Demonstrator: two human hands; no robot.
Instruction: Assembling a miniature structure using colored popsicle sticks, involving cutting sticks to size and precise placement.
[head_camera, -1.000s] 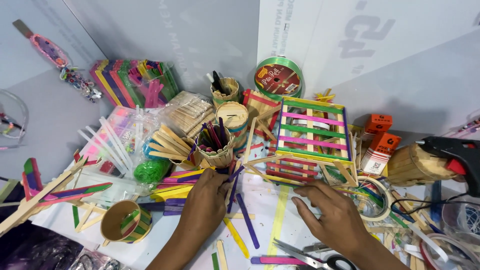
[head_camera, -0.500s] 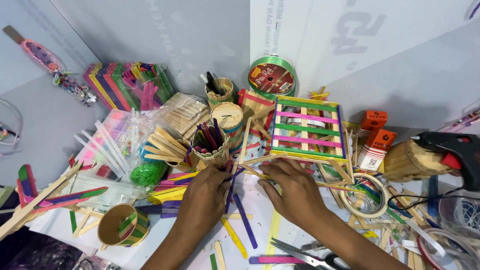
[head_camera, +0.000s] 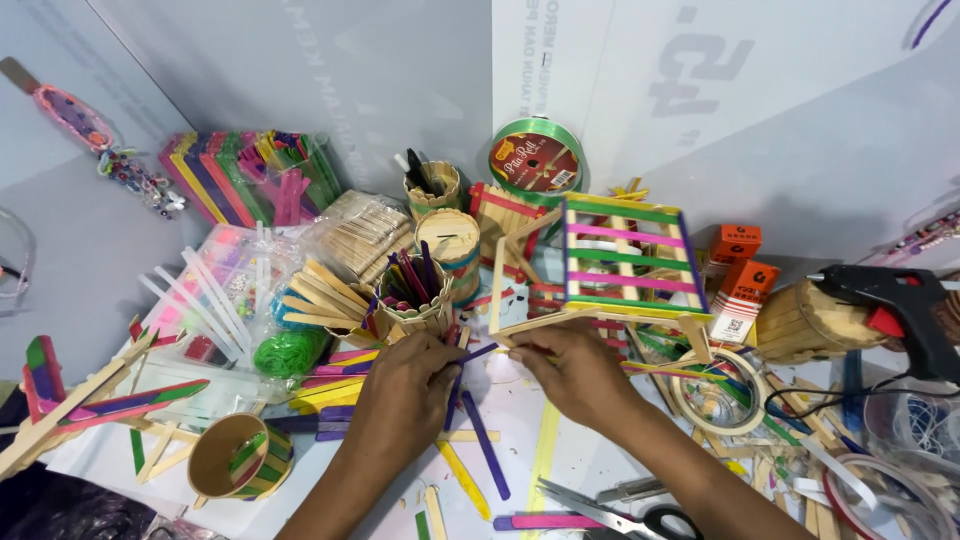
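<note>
My left hand (head_camera: 405, 395) pinches a purple craft stick (head_camera: 478, 353) in front of a stick-clad cup of coloured sticks (head_camera: 412, 296). The fingers of my right hand (head_camera: 578, 372) meet the same purple stick at its other end, just below a colourful ladder-like craft-stick frame (head_camera: 626, 262). Loose purple (head_camera: 485, 458) and yellow (head_camera: 463, 478) sticks lie on the white table below my hands.
A black glue gun (head_camera: 895, 305) rests at right beside a wooden stick barrel (head_camera: 795, 320). Tape rolls (head_camera: 716, 392), scissors (head_camera: 620, 508), orange boxes (head_camera: 738, 262), a green ribbon spool (head_camera: 535, 160), a striped cup (head_camera: 238, 470) and stacks of coloured sticks (head_camera: 240, 175) crowd the table.
My right hand moved left and up from the table to the purple stick at my left hand. My left hand stayed near the cup.
</note>
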